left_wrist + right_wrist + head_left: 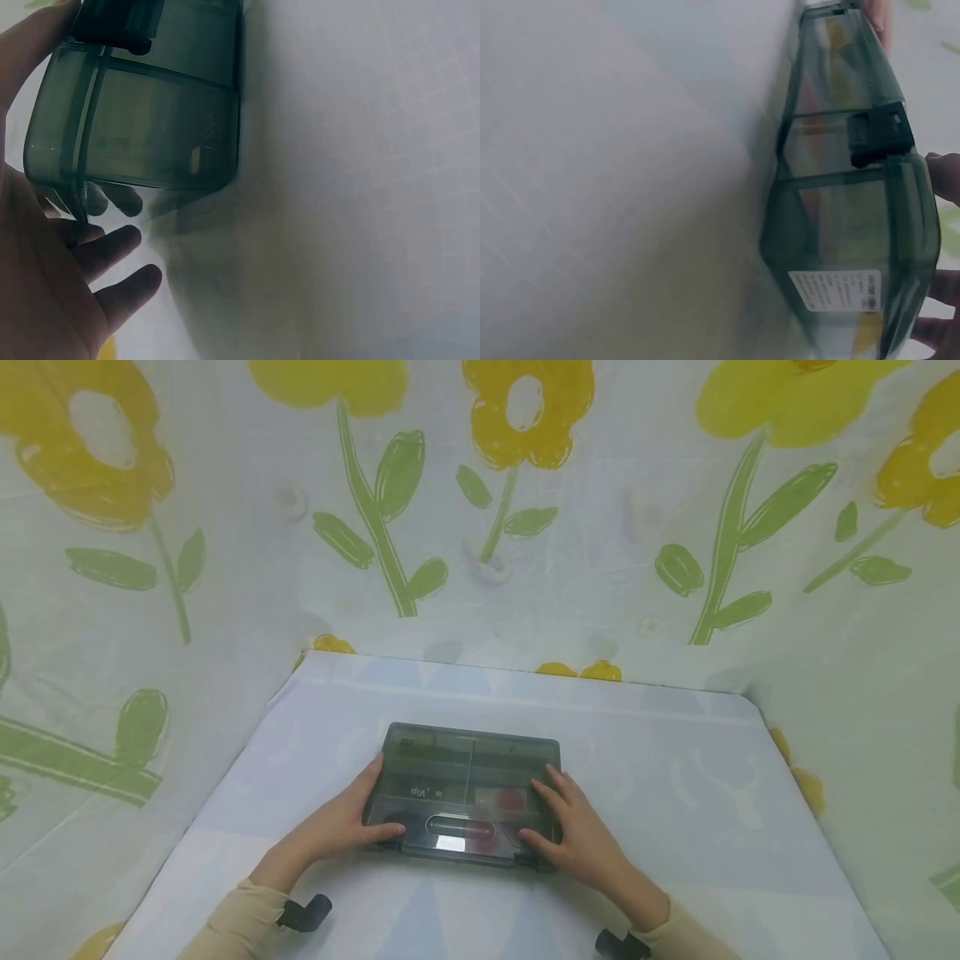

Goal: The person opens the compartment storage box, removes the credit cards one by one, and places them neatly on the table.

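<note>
A dark, see-through plastic organizer box (431, 760) lies on the table with its lid down, divided inside into compartments. My left hand (348, 814) holds its left end, thumb over the front of the lid and index finger at the side. In the left wrist view the lower fingers (127, 296) spread behind the box. My right hand (588, 839) holds the opposite end, its thumb and fingertips on the lid. A reddish item (512, 800) shows through the lid. Black latches (881, 135) and a white printed label (838, 290) are on the front wall.
The box stands on a pale patterned table cover (660, 768). Curtains (585, 585) with yellow flowers surround the table at the back and both sides. Black wrist devices (306, 913) sit at both cuffs.
</note>
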A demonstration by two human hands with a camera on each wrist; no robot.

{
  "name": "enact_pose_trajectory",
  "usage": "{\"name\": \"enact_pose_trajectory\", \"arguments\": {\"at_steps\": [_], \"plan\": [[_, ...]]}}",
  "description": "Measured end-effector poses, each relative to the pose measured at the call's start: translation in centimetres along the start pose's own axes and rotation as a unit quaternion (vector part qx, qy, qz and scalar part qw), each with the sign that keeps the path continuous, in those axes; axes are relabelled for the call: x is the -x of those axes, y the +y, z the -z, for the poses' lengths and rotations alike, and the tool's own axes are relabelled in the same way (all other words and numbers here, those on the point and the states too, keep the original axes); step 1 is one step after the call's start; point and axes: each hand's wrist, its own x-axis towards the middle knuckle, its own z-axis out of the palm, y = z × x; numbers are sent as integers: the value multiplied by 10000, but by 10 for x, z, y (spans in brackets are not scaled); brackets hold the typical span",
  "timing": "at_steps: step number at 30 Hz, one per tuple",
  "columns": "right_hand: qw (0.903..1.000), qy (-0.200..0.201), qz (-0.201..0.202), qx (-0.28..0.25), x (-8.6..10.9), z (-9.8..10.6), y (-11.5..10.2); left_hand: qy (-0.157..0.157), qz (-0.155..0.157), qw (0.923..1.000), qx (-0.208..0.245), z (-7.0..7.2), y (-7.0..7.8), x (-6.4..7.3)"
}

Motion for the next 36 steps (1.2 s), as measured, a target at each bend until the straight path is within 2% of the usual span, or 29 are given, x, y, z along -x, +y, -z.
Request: {"name": "enact_pose_trajectory", "arguments": {"at_steps": [9, 23, 36], "plan": [[9999, -10, 74, 127, 1, -5, 0, -87, -80, 9997, 210, -1, -1, 1], [9993, -196, 176, 281, 4, -5, 2, -138, -102, 9998, 93, -5, -5, -3], [9993, -310, 191, 106, 6, -4, 1, -201, -167, 9995, 199, -7, -6, -2]]}}
